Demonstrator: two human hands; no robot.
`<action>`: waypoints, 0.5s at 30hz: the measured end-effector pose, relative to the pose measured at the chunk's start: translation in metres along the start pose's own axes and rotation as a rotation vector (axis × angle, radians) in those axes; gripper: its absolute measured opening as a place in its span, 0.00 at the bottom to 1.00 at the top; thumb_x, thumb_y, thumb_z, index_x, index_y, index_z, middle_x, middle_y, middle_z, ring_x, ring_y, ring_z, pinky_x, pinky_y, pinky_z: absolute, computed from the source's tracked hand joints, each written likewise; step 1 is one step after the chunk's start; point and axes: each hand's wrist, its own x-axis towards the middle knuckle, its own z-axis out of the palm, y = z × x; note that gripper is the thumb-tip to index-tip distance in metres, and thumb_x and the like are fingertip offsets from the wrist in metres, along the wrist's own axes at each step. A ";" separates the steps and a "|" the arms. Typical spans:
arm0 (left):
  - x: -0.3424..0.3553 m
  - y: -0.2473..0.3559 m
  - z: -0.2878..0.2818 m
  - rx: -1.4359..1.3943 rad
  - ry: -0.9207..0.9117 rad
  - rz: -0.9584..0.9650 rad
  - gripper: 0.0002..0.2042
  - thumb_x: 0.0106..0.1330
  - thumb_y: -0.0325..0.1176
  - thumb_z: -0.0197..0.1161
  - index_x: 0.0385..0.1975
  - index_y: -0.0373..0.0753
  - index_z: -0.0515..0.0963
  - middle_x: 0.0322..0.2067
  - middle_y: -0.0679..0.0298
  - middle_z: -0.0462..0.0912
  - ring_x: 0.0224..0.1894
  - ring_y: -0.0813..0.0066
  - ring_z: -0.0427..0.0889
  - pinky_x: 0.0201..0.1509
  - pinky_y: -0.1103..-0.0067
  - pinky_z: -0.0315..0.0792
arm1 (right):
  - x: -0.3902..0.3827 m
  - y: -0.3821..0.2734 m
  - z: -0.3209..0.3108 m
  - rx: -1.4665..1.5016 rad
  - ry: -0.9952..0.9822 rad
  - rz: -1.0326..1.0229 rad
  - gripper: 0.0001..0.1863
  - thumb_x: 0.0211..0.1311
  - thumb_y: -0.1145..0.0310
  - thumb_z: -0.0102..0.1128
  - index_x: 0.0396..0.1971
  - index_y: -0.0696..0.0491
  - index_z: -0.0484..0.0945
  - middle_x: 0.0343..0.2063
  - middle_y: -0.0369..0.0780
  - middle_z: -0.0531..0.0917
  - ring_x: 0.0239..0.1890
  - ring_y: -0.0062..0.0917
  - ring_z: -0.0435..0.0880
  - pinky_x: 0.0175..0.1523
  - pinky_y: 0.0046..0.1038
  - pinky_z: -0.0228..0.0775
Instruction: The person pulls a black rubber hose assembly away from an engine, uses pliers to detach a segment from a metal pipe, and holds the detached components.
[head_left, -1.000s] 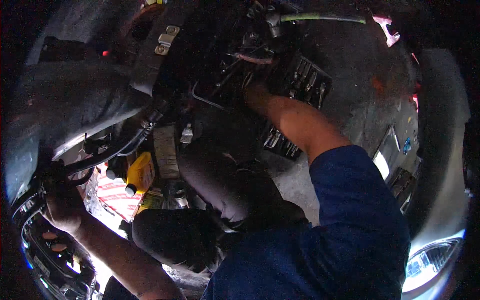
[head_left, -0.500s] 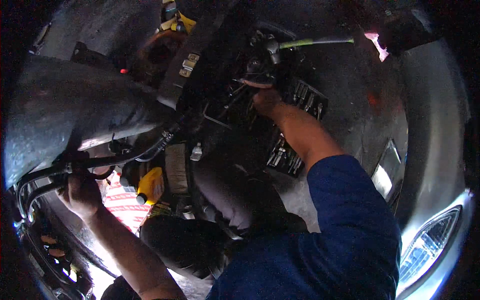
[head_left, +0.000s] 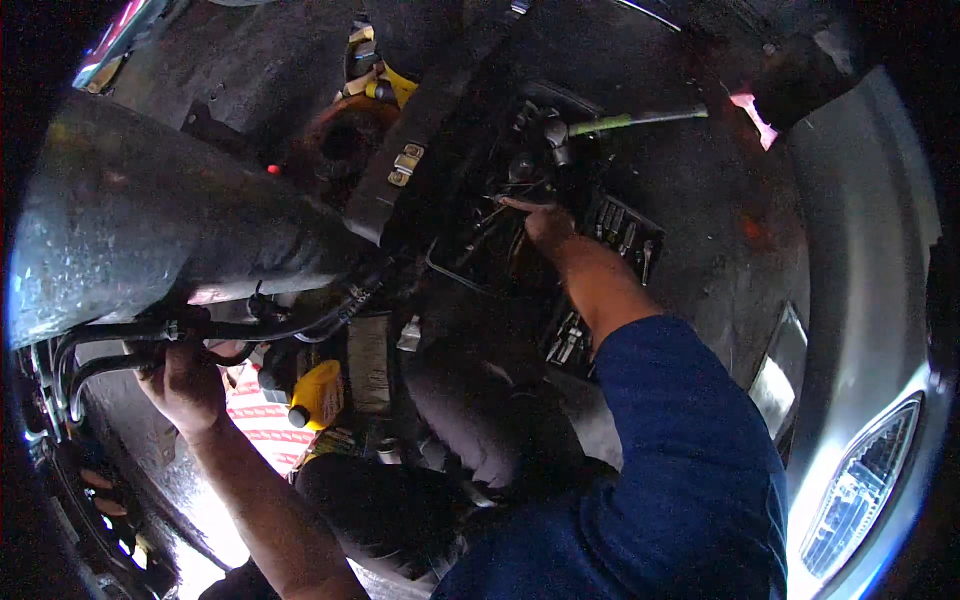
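At the left, my left hand [head_left: 190,385] is closed round a black rubber hose [head_left: 130,363], which runs beside another black hose [head_left: 235,328] under a large dark metal part [head_left: 150,225]. Its fingertips are partly hidden behind the hoses. My right hand [head_left: 548,225] reaches over a dark heap of tools, with one finger stretched out to the left and nothing visible in it. Beside that hand lie a socket set case [head_left: 628,228], a bent metal bar [head_left: 455,272] and a hammer [head_left: 620,122] with a green and grey handle. Small tools under the fingers are too dark to tell apart.
A yellow bottle [head_left: 320,393] with a black cap stands by red-and-white striped packaging [head_left: 262,425], near my knees. More sockets sit in a tray [head_left: 570,342] under my right forearm. A car panel with a headlight [head_left: 862,490] borders the right side.
The view has shifted a little, so most things sit slightly lower and to the right. My right hand now has a finger extended over the tools; my left hand stays at the hoses.
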 end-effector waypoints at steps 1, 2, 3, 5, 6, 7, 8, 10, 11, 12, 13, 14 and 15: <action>0.001 0.000 0.001 -0.021 -0.016 -0.001 0.11 0.57 0.20 0.57 0.40 0.34 0.71 0.36 0.60 0.78 0.37 0.70 0.78 0.48 0.74 0.72 | 0.001 0.005 -0.005 -0.004 0.006 0.001 0.20 0.65 0.63 0.47 0.57 0.45 0.73 0.42 0.43 0.83 0.44 0.29 0.82 0.50 0.35 0.75; 0.002 0.000 0.001 -0.022 -0.013 0.003 0.11 0.57 0.20 0.57 0.40 0.34 0.71 0.36 0.60 0.78 0.37 0.70 0.78 0.48 0.74 0.72 | 0.002 0.010 -0.010 0.041 0.082 0.041 0.20 0.66 0.64 0.46 0.57 0.48 0.73 0.42 0.44 0.82 0.44 0.31 0.82 0.50 0.36 0.75; 0.003 0.000 0.002 -0.001 -0.040 0.004 0.11 0.57 0.20 0.57 0.40 0.34 0.71 0.36 0.60 0.78 0.38 0.70 0.79 0.48 0.73 0.72 | 0.004 0.015 -0.012 0.086 0.157 0.084 0.21 0.66 0.64 0.44 0.57 0.50 0.72 0.42 0.45 0.82 0.44 0.32 0.82 0.49 0.36 0.75; 0.004 0.000 0.003 0.022 -0.064 0.007 0.12 0.56 0.20 0.56 0.41 0.35 0.71 0.36 0.60 0.78 0.38 0.70 0.79 0.49 0.73 0.71 | 0.008 0.020 -0.013 0.117 0.202 0.117 0.20 0.66 0.64 0.44 0.56 0.51 0.73 0.41 0.45 0.82 0.43 0.33 0.82 0.48 0.36 0.75; 0.003 0.000 0.004 0.010 -0.022 -0.018 0.12 0.56 0.20 0.56 0.41 0.34 0.71 0.36 0.60 0.78 0.38 0.70 0.79 0.49 0.73 0.71 | 0.010 0.019 -0.012 0.123 0.209 0.129 0.20 0.66 0.65 0.45 0.55 0.51 0.73 0.41 0.45 0.82 0.43 0.33 0.82 0.48 0.36 0.75; 0.002 -0.001 0.006 -0.002 0.021 -0.044 0.12 0.55 0.20 0.56 0.41 0.34 0.71 0.36 0.59 0.78 0.38 0.70 0.79 0.49 0.73 0.71 | 0.011 0.020 -0.010 0.127 0.213 0.135 0.20 0.66 0.65 0.45 0.55 0.52 0.73 0.41 0.45 0.82 0.43 0.33 0.82 0.48 0.36 0.75; 0.002 0.000 0.009 -0.003 0.024 -0.042 0.12 0.55 0.20 0.56 0.41 0.34 0.71 0.36 0.59 0.78 0.38 0.70 0.79 0.49 0.73 0.71 | 0.012 0.022 -0.010 0.133 0.218 0.140 0.19 0.66 0.65 0.45 0.55 0.52 0.73 0.41 0.45 0.82 0.43 0.34 0.82 0.47 0.36 0.75; 0.001 0.006 0.010 0.014 -0.032 -0.019 0.12 0.55 0.19 0.56 0.41 0.35 0.71 0.36 0.59 0.78 0.38 0.69 0.78 0.49 0.73 0.71 | 0.012 0.021 -0.011 0.142 0.229 0.134 0.19 0.66 0.66 0.45 0.54 0.53 0.74 0.40 0.45 0.82 0.42 0.34 0.82 0.47 0.36 0.75; 0.001 0.005 0.007 0.018 -0.027 -0.021 0.12 0.55 0.19 0.56 0.41 0.35 0.71 0.36 0.59 0.78 0.38 0.69 0.78 0.49 0.73 0.71 | 0.010 0.021 -0.011 0.148 0.232 0.130 0.19 0.66 0.66 0.45 0.54 0.53 0.74 0.40 0.45 0.82 0.42 0.34 0.82 0.46 0.36 0.75; 0.002 0.005 0.003 0.027 -0.074 0.005 0.12 0.56 0.19 0.55 0.41 0.35 0.71 0.36 0.59 0.78 0.39 0.68 0.79 0.49 0.73 0.72 | 0.011 0.022 -0.013 0.154 0.237 0.123 0.19 0.65 0.66 0.45 0.53 0.54 0.74 0.40 0.45 0.82 0.42 0.34 0.82 0.46 0.36 0.75; 0.003 0.004 -0.001 0.034 -0.122 0.031 0.12 0.57 0.19 0.55 0.42 0.35 0.71 0.36 0.59 0.78 0.39 0.68 0.79 0.49 0.72 0.72 | 0.011 0.022 -0.014 0.155 0.234 0.108 0.18 0.65 0.67 0.45 0.53 0.54 0.74 0.40 0.45 0.82 0.41 0.35 0.82 0.46 0.36 0.75; 0.002 0.003 -0.001 0.029 -0.118 0.036 0.12 0.57 0.19 0.55 0.42 0.35 0.71 0.36 0.59 0.78 0.39 0.68 0.79 0.49 0.72 0.72 | 0.009 0.023 -0.020 0.163 0.242 0.100 0.18 0.65 0.67 0.45 0.52 0.54 0.74 0.40 0.45 0.82 0.41 0.35 0.82 0.45 0.36 0.75; 0.001 0.001 -0.002 0.037 -0.068 0.009 0.13 0.57 0.18 0.55 0.42 0.35 0.71 0.36 0.59 0.78 0.40 0.67 0.79 0.49 0.71 0.73 | 0.006 0.020 -0.022 0.164 0.240 0.082 0.18 0.65 0.67 0.45 0.52 0.55 0.74 0.40 0.45 0.82 0.41 0.35 0.82 0.45 0.36 0.75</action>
